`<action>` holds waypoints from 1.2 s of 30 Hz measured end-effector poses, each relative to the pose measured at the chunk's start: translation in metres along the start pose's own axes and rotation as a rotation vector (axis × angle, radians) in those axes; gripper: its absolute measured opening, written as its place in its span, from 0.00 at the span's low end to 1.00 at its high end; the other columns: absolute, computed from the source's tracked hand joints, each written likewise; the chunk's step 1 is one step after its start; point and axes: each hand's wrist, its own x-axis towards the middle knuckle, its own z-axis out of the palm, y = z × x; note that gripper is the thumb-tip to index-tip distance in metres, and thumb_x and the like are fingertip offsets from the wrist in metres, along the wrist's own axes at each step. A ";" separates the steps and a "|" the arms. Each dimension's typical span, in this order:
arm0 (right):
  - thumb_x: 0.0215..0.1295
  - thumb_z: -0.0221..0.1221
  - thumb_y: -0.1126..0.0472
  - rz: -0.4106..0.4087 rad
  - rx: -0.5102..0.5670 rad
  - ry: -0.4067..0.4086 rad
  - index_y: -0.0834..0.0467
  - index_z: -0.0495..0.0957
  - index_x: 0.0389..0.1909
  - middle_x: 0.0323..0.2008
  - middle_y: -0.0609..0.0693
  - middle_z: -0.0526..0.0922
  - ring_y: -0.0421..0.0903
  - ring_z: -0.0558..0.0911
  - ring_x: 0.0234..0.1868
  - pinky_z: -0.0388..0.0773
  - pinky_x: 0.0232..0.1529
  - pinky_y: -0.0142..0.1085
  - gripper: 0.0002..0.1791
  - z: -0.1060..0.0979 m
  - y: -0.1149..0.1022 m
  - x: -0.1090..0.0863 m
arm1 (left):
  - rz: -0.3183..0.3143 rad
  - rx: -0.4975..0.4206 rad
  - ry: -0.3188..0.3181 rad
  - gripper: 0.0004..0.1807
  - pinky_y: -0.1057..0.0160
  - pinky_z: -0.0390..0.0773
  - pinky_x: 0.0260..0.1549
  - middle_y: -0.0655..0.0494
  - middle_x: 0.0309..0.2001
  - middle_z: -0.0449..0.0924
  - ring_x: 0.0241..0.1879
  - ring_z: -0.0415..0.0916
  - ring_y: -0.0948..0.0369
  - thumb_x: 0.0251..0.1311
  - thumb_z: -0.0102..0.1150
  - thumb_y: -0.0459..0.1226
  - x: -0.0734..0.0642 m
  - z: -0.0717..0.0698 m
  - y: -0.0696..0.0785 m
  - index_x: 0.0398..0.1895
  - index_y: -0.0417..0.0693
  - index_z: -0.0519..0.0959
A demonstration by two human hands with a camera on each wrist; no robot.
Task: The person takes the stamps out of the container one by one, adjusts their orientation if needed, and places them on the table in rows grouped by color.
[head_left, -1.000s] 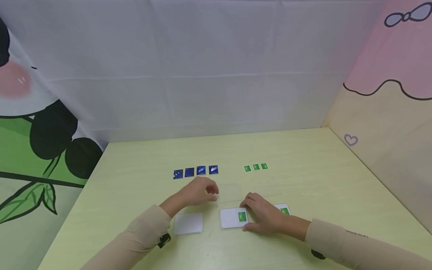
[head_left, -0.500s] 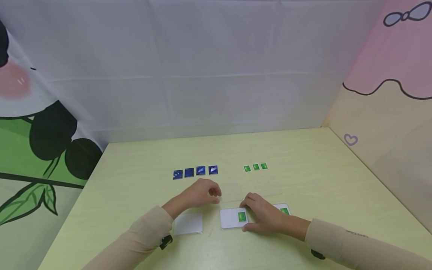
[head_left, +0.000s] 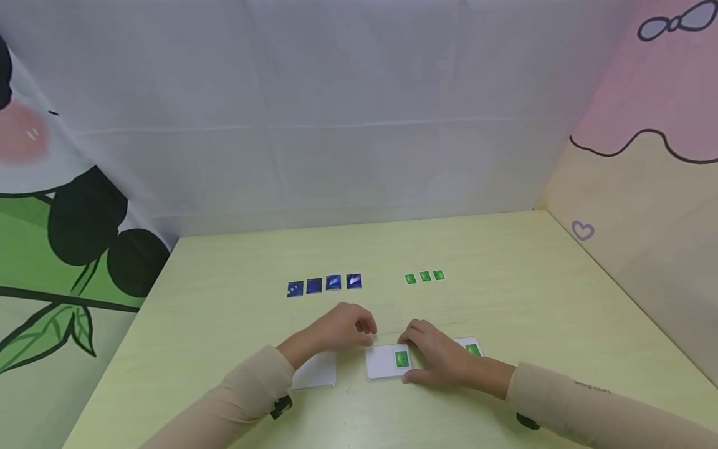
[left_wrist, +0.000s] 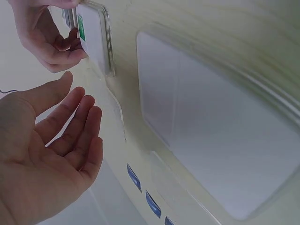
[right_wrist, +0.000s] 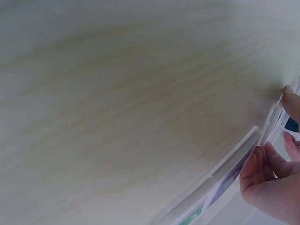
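My right hand grips the right end of a flat white case with a rounded clear rim, fingers at its far edge and thumb at its near edge. A small green picture tile lies at that end of the case. My left hand is in the air behind and left of this case; in the left wrist view its palm shows, fingers loosely bent around nothing. Another white case without a tile lies below the left wrist. A third case with a green tile is partly hidden behind the right hand.
Several blue picture tiles stand in a row farther back on the pale table. To their right lie three small green tiles. Faint clear plastic pieces lie behind the cases. A white cloth hangs behind the table.
My left hand has moved a little to the right and nearer, toward the middle case. The right hand and the case it grips stay in place.
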 end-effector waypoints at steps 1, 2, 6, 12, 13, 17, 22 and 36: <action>0.51 0.70 0.45 0.000 0.000 0.001 0.57 0.75 0.50 0.46 0.44 0.74 0.39 0.71 0.48 0.75 0.54 0.36 0.29 0.000 0.000 0.000 | 0.000 -0.003 -0.004 0.05 0.61 0.78 0.44 0.57 0.37 0.83 0.39 0.76 0.62 0.56 0.65 0.35 0.000 0.001 0.001 0.36 0.47 0.83; 0.51 0.70 0.45 -0.001 0.001 0.002 0.57 0.75 0.50 0.46 0.44 0.74 0.39 0.71 0.48 0.75 0.54 0.36 0.29 0.000 0.000 0.000 | 0.002 -0.007 -0.009 0.05 0.61 0.78 0.44 0.57 0.37 0.83 0.39 0.75 0.62 0.56 0.65 0.35 0.000 0.002 0.003 0.36 0.47 0.83; 0.51 0.70 0.45 -0.001 0.004 0.003 0.57 0.75 0.49 0.45 0.44 0.74 0.39 0.71 0.48 0.74 0.54 0.36 0.29 0.000 0.001 0.001 | 0.003 -0.008 -0.022 0.06 0.63 0.78 0.44 0.57 0.37 0.83 0.38 0.75 0.63 0.56 0.66 0.35 0.000 0.006 0.007 0.37 0.47 0.83; 0.51 0.69 0.44 0.014 0.007 -0.002 0.56 0.75 0.50 0.45 0.43 0.74 0.38 0.70 0.48 0.74 0.54 0.35 0.30 0.001 0.002 0.001 | -0.016 -0.011 -0.020 0.08 0.64 0.78 0.44 0.56 0.38 0.83 0.38 0.75 0.64 0.55 0.66 0.36 0.002 0.012 0.010 0.39 0.47 0.83; 0.51 0.69 0.44 0.019 0.006 -0.004 0.56 0.75 0.50 0.45 0.43 0.73 0.38 0.70 0.48 0.74 0.55 0.35 0.30 0.001 0.002 0.001 | -0.023 -0.014 -0.019 0.09 0.64 0.78 0.44 0.56 0.38 0.83 0.38 0.74 0.64 0.55 0.67 0.36 0.002 0.013 0.010 0.39 0.47 0.83; 0.51 0.69 0.44 0.013 0.000 0.000 0.56 0.75 0.50 0.45 0.43 0.73 0.39 0.70 0.48 0.74 0.55 0.36 0.29 0.002 0.003 0.001 | -0.034 0.005 -0.004 0.12 0.64 0.77 0.45 0.56 0.39 0.82 0.38 0.74 0.63 0.54 0.68 0.37 0.004 0.018 0.011 0.42 0.46 0.82; 0.52 0.69 0.45 -0.004 0.004 0.006 0.57 0.76 0.49 0.45 0.44 0.74 0.39 0.71 0.49 0.74 0.55 0.37 0.28 0.002 0.003 0.001 | -0.030 0.048 0.018 0.14 0.63 0.78 0.47 0.56 0.40 0.82 0.39 0.73 0.62 0.54 0.68 0.39 0.004 0.023 0.013 0.44 0.45 0.82; 0.51 0.70 0.48 -0.007 0.027 0.015 0.57 0.76 0.49 0.45 0.45 0.74 0.40 0.71 0.49 0.73 0.56 0.37 0.28 0.003 0.003 0.002 | -0.046 0.123 0.059 0.15 0.64 0.76 0.45 0.56 0.39 0.81 0.37 0.73 0.64 0.54 0.68 0.41 0.006 0.036 0.020 0.43 0.44 0.81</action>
